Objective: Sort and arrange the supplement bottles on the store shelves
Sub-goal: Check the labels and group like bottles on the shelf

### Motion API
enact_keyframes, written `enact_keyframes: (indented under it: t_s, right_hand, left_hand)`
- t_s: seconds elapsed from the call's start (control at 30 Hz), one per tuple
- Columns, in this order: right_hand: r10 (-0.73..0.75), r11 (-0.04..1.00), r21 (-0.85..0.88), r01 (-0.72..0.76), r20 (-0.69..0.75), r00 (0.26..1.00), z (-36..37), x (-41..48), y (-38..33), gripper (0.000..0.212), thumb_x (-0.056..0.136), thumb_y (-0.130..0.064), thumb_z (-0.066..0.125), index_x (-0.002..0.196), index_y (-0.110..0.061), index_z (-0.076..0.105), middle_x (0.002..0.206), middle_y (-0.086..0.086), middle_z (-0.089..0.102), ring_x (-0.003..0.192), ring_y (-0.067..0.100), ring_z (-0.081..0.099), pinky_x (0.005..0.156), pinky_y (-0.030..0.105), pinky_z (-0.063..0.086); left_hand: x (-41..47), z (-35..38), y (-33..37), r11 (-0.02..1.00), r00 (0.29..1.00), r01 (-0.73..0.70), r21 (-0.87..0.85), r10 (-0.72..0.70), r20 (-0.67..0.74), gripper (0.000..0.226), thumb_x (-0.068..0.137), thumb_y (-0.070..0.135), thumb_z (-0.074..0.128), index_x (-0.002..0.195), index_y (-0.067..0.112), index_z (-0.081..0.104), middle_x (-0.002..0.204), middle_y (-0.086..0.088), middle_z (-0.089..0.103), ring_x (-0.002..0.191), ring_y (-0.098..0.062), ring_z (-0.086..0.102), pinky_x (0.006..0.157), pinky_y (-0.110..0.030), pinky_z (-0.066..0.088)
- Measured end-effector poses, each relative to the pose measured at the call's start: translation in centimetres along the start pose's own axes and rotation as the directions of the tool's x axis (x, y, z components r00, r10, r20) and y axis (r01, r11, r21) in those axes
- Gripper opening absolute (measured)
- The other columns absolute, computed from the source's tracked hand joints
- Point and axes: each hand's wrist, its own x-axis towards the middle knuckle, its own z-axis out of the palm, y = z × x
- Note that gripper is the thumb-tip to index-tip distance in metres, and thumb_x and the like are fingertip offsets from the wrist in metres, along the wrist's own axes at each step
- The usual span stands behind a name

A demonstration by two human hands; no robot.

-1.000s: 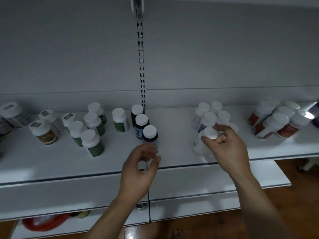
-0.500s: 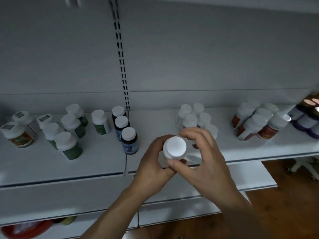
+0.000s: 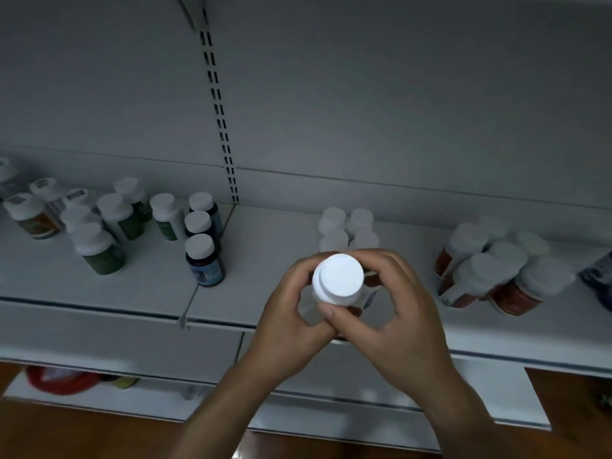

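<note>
A white-capped bottle (image 3: 338,279) is held upright above the front of the white shelf (image 3: 265,293). My left hand (image 3: 291,313) grips it from the left and my right hand (image 3: 394,313) wraps it from the right, fingers curled over its far side. Just behind stand several white bottles (image 3: 347,226). Three dark blue-labelled bottles (image 3: 202,256) form a row to the left. Green-labelled bottles (image 3: 102,250) stand further left, red-labelled ones (image 3: 490,276) on the right.
More bottles with orange labels (image 3: 31,217) sit at the far left. A slotted upright (image 3: 222,120) runs up the grey back panel. A lower shelf (image 3: 331,402) holds a red item (image 3: 59,380). Wooden floor lies below.
My right hand lifted the white bottle off the shelf toward me, and my left hand left the blue-labelled bottle and joined it. Both now hold it closer to the camera.
</note>
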Motion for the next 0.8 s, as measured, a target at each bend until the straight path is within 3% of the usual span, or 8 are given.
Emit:
enact_keyframes:
  t_s: [0.13,0.27,0.4,0.53,0.6,0.7,0.8]
  right_hand:
    - [0.146,0.935,0.317,-0.161,0.069,0.987,-0.9,0.3,0.8,0.042,0.069,-0.042,0.074,0.108,-0.034,0.06,0.105,-0.014,0.068,0.1,0.01,0.065,0.079,0.019,0.05]
    - [0.325,0.704,0.601,-0.378,0.201,0.924,-0.2,0.6,1.5,0.054,0.064,-0.039,0.072,0.114,-0.027,0.056,0.11,-0.003,0.071,0.1,0.017,0.067,0.077,0.032,0.055]
    - [0.368,0.542,0.674,-0.502,0.347,0.863,0.4,1.2,1.0,0.052,0.069,-0.037,0.07,0.117,-0.02,0.062,0.109,0.002,0.072,0.093,0.018,0.068,0.066,0.026,0.054]
    - [0.357,0.212,0.749,-0.628,0.539,0.763,1.7,1.0,0.4,0.038,0.078,-0.038,0.071,0.111,-0.02,0.073,0.111,0.01,0.071,0.089,0.017,0.068,0.071,0.031,0.054]
    - [0.304,0.066,0.78,-0.623,0.579,0.757,2.5,0.9,0.1,0.053,0.065,-0.044,0.085,0.111,-0.019,0.074,0.115,0.011,0.07,0.091,0.019,0.069,0.075,0.033,0.056]
    - [0.302,-0.117,0.796,-0.594,0.598,0.742,3.3,0.9,-0.6,0.07,0.047,-0.035,0.095,0.108,-0.01,0.074,0.117,0.021,0.067,0.084,0.03,0.07,0.066,0.033,0.059]
    - [0.319,-0.165,0.81,-0.563,0.584,0.746,3.9,0.7,-1.1,0.069,0.042,-0.032,0.097,0.103,-0.009,0.076,0.109,0.019,0.07,0.082,0.033,0.07,0.058,0.031,0.057]
  left_hand:
    - [-0.5,0.3,0.3,0.998,0.995,0.025,-0.051,-0.03,-0.094,0.057,0.069,0.033,0.081,0.119,0.041,0.054,0.117,0.016,0.064,0.11,-0.011,0.061,0.088,-0.021,0.05]
    - [-0.7,-0.1,0.6,0.991,0.984,-0.018,-0.13,-0.005,-0.176,0.067,0.066,0.027,0.083,0.125,0.027,0.05,0.116,0.007,0.066,0.111,-0.02,0.062,0.091,-0.029,0.052]
    - [-0.1,-1.3,1.4,0.985,0.974,-0.071,-0.16,0.034,-0.225,0.066,0.067,0.028,0.081,0.125,0.026,0.049,0.117,0.006,0.063,0.112,-0.021,0.061,0.091,-0.034,0.052]
    - [0.5,-2.2,2.9,0.986,0.982,-0.112,-0.125,0.09,-0.164,0.064,0.067,0.026,0.08,0.124,0.025,0.051,0.12,0.017,0.059,0.115,-0.011,0.057,0.095,-0.028,0.048]
    - [0.5,-2.6,3.7,0.987,0.987,-0.146,-0.059,0.141,-0.081,0.062,0.069,0.024,0.08,0.125,0.027,0.053,0.124,0.017,0.057,0.119,-0.012,0.055,0.097,-0.026,0.046]
    - [0.6,-3.4,4.2,0.973,0.974,-0.224,0.064,0.221,0.037,0.065,0.074,0.02,0.078,0.131,0.032,0.051,0.128,0.015,0.052,0.124,-0.015,0.052,0.096,-0.025,0.045]
    - [0.7,-4.0,4.0,0.962,0.964,-0.262,0.082,0.256,0.077,0.065,0.075,0.018,0.077,0.133,0.029,0.05,0.128,0.012,0.051,0.125,-0.014,0.05,0.098,-0.019,0.041]
